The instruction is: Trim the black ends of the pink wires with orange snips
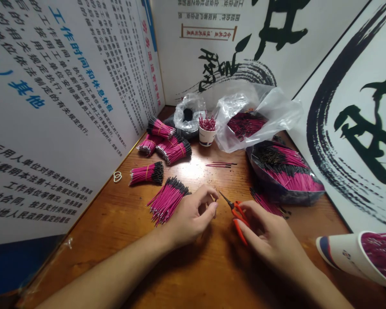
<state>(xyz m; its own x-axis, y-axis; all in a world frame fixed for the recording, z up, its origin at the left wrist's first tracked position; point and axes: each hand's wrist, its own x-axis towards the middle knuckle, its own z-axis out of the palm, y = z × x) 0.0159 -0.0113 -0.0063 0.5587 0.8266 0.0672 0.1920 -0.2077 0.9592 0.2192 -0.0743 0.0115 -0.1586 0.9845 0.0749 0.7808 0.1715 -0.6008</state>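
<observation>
Nearest us sits a white paper cup (339, 252) of magenta wires (384, 255). Our right hand (266, 229) grips orange-handled, dark-bladed scissors (234, 207), tips near our left hand (193, 212), whose hold we cannot tell; loose black-tipped magenta wires (167, 201) lie left, a dark wire-filled bag (286, 195) blocks right.

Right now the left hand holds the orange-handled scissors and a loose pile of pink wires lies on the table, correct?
No: the head view shows the orange-handled scissors in the right hand, not the left hand. The loose pile of pink wires does lie on the table.
</observation>
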